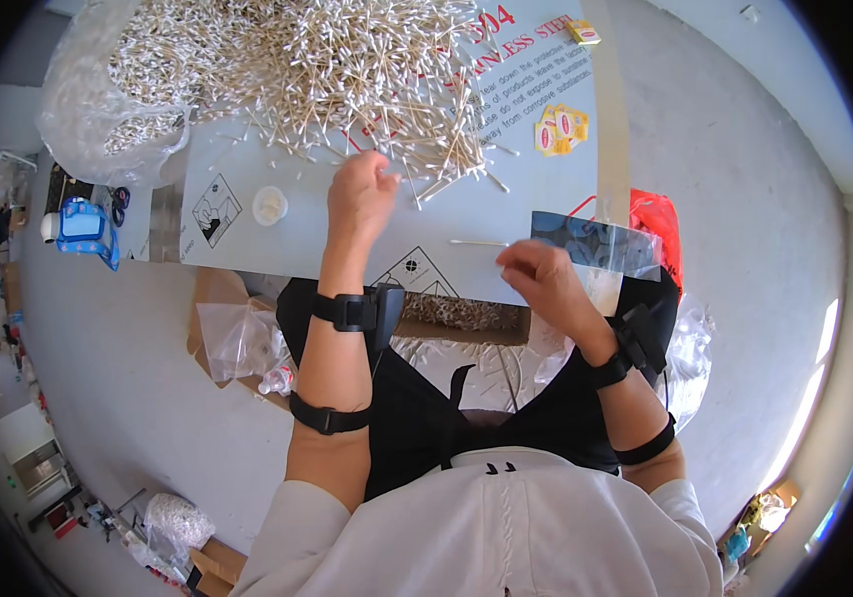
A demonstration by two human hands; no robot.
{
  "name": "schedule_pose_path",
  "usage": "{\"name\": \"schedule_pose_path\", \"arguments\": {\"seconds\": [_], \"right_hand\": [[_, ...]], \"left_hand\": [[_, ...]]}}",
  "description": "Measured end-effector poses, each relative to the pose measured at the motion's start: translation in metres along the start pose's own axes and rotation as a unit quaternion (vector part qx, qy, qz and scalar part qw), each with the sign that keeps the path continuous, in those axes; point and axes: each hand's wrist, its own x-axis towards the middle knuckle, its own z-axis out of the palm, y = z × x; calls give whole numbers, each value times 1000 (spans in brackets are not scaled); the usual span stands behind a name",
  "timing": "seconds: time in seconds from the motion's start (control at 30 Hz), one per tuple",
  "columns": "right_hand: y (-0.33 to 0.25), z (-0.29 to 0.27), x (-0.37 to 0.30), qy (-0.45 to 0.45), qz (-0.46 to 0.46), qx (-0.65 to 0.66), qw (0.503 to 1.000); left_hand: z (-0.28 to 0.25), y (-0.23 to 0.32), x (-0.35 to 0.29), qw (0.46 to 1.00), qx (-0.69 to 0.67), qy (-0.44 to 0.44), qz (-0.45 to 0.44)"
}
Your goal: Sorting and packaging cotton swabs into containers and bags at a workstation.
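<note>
A big heap of white-tipped cotton swabs (357, 75) covers the far part of the table, with loose ones at its near edge. My left hand (359, 199) is at that edge, fingers curled together; whatever they pinch is hidden. Closer to the table's front edge, my right hand (551, 284) is closed, its fingertips at one end of a single cotton swab (476, 243) that points left. Left of my left hand sits a small round white container (270, 206) with something pale inside.
A clear plastic bag (63, 124) of swabs stands far left; yellow packets (561, 129) and a small yellow box (583, 33) are at the right. Below the table edge is a cardboard box (506, 326) with swabs. A red bag (657, 224) hangs right; a blue pack (86, 231) is left.
</note>
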Motion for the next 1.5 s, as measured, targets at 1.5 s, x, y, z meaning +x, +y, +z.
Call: {"name": "schedule_pose_path", "arguments": {"seconds": [1.5], "right_hand": [[-21, 4, 25, 47, 102, 432, 895]], "left_hand": [[10, 66, -92, 846, -432, -282, -135]]}}
